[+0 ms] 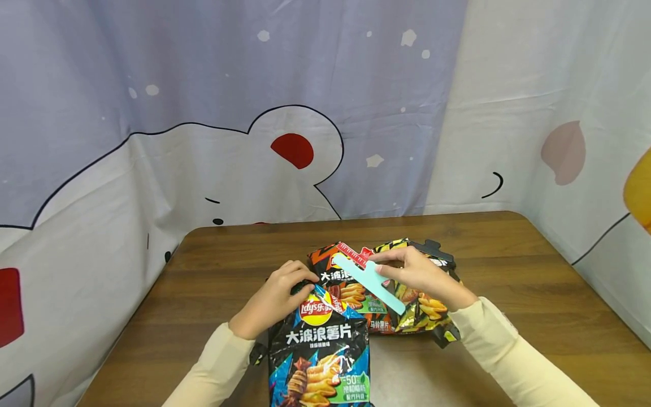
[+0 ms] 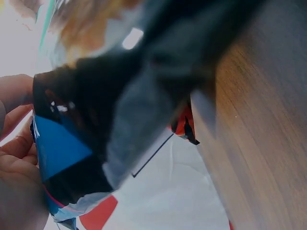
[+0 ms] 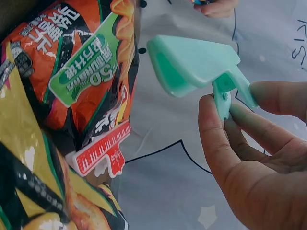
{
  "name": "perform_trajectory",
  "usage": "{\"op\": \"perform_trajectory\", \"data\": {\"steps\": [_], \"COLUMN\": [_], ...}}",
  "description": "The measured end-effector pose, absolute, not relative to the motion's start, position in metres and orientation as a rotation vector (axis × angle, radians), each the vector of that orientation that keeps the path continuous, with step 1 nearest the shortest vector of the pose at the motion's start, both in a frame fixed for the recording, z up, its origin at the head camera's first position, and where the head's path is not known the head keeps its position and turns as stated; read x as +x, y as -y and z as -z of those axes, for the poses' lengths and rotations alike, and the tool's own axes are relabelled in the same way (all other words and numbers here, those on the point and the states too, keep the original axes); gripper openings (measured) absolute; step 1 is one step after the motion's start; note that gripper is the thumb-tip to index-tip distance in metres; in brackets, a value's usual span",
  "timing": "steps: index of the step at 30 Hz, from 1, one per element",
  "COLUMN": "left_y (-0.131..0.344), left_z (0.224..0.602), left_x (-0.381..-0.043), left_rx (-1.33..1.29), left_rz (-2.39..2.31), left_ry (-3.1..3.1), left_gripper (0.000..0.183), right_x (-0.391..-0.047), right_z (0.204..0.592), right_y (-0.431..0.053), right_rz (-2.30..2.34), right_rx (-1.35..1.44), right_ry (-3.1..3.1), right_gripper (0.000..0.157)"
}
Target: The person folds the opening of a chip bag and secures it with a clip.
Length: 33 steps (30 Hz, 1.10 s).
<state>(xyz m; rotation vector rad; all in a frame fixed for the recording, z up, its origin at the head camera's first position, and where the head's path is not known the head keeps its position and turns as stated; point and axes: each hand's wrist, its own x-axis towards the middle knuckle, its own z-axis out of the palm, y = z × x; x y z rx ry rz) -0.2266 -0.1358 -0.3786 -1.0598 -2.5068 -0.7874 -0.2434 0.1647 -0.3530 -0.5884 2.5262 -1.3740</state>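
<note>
My left hand (image 1: 274,297) pinches the top of a blue and black potato chip bag (image 1: 317,350), which is held up at the table's near side. In the left wrist view the bag's side (image 2: 67,143) fills much of the picture. My right hand (image 1: 424,277) holds a mint green bag clip (image 1: 373,282) just right of that bag's top. Thumb and fingers squeeze the clip's handles in the right wrist view, where its long jaws stand apart. Nothing is between them there.
Behind lie an orange chip bag (image 1: 351,294) with a red clip (image 3: 103,151) at its top and a yellow chip bag (image 1: 417,322) with a black clip (image 1: 432,250). A dark bag corner (image 1: 257,354) shows left of the blue bag. A curtain stands behind the wooden table (image 1: 534,316).
</note>
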Motion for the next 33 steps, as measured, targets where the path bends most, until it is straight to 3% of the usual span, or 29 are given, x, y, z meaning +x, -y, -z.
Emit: {"op": "perform_trajectory", "data": {"steps": [33], "left_y": [0.137], "left_z": [0.378], "left_x": [-0.225], "left_rx": [-1.009], "left_rz": [0.833], "left_ry": [2.577], "left_gripper": [0.024], "right_x": [-0.232], "right_z": [0.368], "right_y": [-0.137], "right_rz": [1.39], "right_rx": [-0.559], "right_ry": [-2.555], "right_gripper": [0.028]}}
